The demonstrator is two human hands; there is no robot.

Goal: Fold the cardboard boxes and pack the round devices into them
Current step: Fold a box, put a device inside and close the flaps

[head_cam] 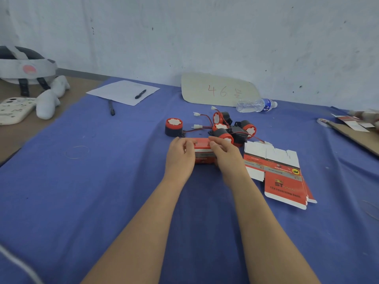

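A red and white cardboard box [204, 153] stands on the blue cloth at the centre. My left hand [179, 155] grips its left end and my right hand [226, 154] grips its right end, fingers curled over the top edge. Just behind lie several round red and black devices with red wires and white plugs; one device [174, 127] stands apart at the left, the others [235, 130] are bunched together. A stack of flat unfolded boxes [281, 173] lies to the right of my right hand.
A water bottle [256, 105] and a cardboard sign marked 46 [219, 91] lie at the back. Paper with a pen [123, 92] and a second pen [111, 107] sit back left. A phone [14, 112], white gloves and headgear are at far left; brown cardboard [356, 136] at far right.
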